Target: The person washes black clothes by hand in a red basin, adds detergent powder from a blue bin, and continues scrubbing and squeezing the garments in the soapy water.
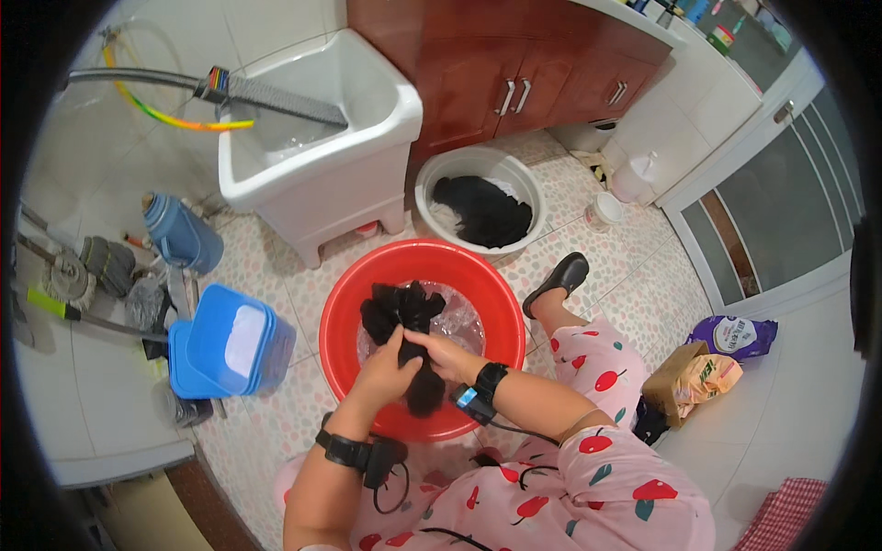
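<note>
Over a red basin (501, 303) on the floor, both my hands grip one bunched piece of black cloth (404, 308), wet-looking; its exact garment kind I cannot make out. My left hand (386, 372) is closed around its left side, thumb along the top. Right beside it, my right hand (443, 356) is closed on the same cloth, and the two hands nearly touch. Part of the cloth spreads out beyond my hands, while a rounded end hangs below them toward me. Clear water (459, 323) with some foam shows in the basin.
A pale basin (536, 220) with black and white laundry stands beyond the red one. Behind to the left is a white sink (317, 197) with a hose. A blue bucket (216, 344) and blue thermos (184, 234) stand left; a cardboard box (671, 390) sits right.
</note>
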Demonstrator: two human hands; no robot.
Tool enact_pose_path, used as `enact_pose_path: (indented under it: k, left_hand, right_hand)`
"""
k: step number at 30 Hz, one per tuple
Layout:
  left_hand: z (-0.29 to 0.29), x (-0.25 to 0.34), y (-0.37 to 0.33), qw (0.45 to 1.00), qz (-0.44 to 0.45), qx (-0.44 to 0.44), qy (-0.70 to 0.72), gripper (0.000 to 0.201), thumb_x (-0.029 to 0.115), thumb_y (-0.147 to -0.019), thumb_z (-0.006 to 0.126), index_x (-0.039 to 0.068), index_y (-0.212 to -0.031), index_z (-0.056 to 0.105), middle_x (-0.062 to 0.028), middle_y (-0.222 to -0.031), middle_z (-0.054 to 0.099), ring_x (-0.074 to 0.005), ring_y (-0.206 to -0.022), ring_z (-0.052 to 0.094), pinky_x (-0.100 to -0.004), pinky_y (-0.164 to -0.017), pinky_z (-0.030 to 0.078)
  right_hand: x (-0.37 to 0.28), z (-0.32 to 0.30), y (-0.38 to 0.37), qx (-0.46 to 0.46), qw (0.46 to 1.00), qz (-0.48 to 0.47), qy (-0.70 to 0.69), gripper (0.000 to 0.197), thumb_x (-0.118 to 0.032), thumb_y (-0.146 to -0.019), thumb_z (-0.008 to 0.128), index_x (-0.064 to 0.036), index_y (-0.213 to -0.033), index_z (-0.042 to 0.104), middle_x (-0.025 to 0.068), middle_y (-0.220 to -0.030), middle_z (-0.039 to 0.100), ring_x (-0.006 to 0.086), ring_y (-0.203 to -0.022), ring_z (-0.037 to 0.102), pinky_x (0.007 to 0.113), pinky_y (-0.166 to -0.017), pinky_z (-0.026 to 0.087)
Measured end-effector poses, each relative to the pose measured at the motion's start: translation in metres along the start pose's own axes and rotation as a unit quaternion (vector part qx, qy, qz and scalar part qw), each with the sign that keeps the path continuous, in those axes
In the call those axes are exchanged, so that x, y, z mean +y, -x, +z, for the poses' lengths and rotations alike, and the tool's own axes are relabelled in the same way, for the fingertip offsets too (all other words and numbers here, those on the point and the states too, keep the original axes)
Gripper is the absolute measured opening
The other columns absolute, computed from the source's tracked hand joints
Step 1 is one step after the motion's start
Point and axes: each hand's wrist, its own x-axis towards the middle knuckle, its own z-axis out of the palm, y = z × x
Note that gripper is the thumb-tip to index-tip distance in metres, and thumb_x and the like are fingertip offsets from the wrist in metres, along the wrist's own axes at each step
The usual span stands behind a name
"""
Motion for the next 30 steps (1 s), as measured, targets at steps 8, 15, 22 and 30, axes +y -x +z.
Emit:
enact_pose_path:
  k: [8,15,22,30]
  left_hand:
    - [-0.028,0.015,0.000,0.991,0.013,0.095,-0.093,0.050,0.025,-0.080,0.062,0.001,-0.122,0.051,-0.0226,-0.110,0.059,-0.0350,-0.102,0.058,-0.0395,-0.086,0.046]
    - [-0.032,0.009,0.000,0.980,-0.004,0.061,-0.190,0.051,0.027,-0.077,0.064,0.004,-0.121,0.051,-0.0178,-0.096,0.061,-0.0332,-0.089,0.060,-0.0435,-0.076,0.047]
    - [-0.030,0.006,0.001,0.979,-0.009,0.051,-0.196,0.053,0.028,-0.079,0.063,0.005,-0.125,0.047,-0.0157,-0.101,0.060,-0.0326,-0.093,0.058,-0.0432,-0.078,0.045]
    - [-0.026,0.014,0.008,0.979,0.026,0.078,-0.184,0.053,0.024,-0.077,0.064,0.005,-0.124,0.048,-0.0155,-0.099,0.060,-0.0321,-0.090,0.059,-0.0419,-0.077,0.045]
  right_hand:
    - [-0.088,-0.067,-0.007,0.243,0.890,-0.245,0.298,0.047,-0.018,-0.076,0.064,0.0028,-0.116,0.049,0.0120,-0.099,0.060,0.0215,-0.085,0.058,0.033,-0.074,0.047]
    - [-0.237,-0.140,-0.034,0.400,0.620,-0.331,0.588,0.067,-0.025,-0.070,0.065,0.0076,-0.125,0.044,0.0264,-0.120,0.053,0.0372,-0.112,0.051,0.038,-0.095,0.040]
    - [-0.241,-0.211,-0.069,0.344,0.477,0.016,0.809,0.075,-0.049,-0.075,0.060,-0.0106,-0.137,0.040,0.0249,-0.140,0.034,0.0407,-0.125,0.038,0.043,-0.105,0.030]
    - [-0.214,-0.158,-0.041,0.374,0.409,-0.115,0.824,0.052,-0.036,-0.077,0.063,-0.0115,-0.122,0.055,0.0219,-0.141,0.032,0.0373,-0.126,0.035,0.051,-0.101,0.033]
